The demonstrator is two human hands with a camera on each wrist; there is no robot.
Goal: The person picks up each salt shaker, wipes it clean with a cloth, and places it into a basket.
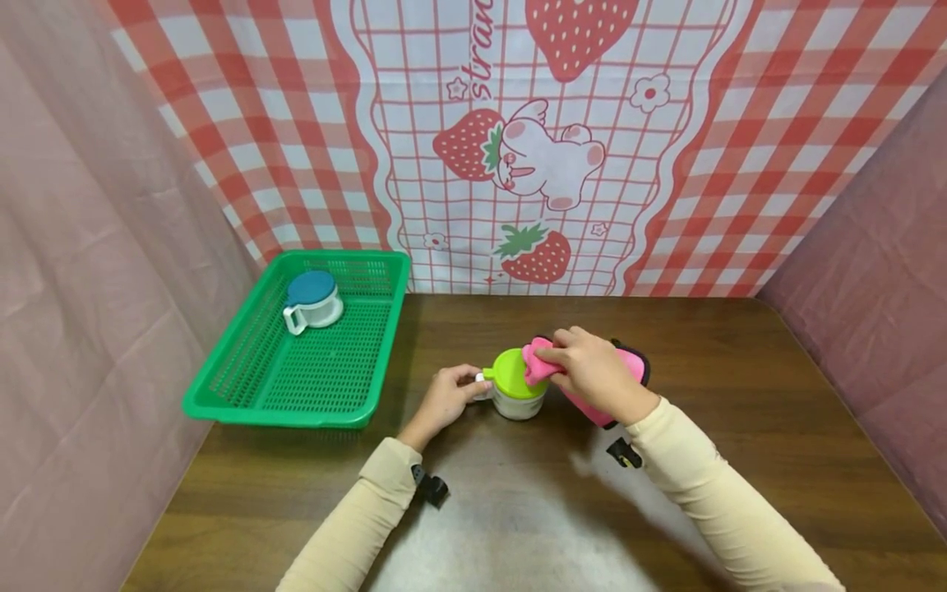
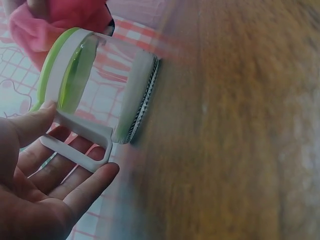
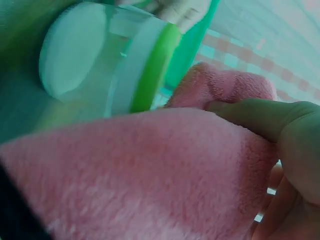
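A clear jar (image 1: pixel 518 407) with a lime-green lid (image 1: pixel 510 374) and a white side handle (image 2: pixel 82 157) stands upright on the table. My left hand (image 1: pixel 446 400) holds it by the handle, thumb near the lid and fingers behind the handle's bar. In my right hand (image 1: pixel 594 372) is a bunched part of a pink plush cloth (image 3: pixel 150 175) with dark edging. The bunched part lies against the lid's right side in the head view. The rest of the cloth hangs below and behind the right hand, partly hidden by it.
At the left of the table is a green plastic basket (image 1: pixel 373 362). Inside it, near the back, stands a similar jar with a blue lid (image 1: pixel 311 288) and a white handle. A checked strawberry curtain (image 1: pixel 473 49) closes the back; pink cloth walls flank both sides.
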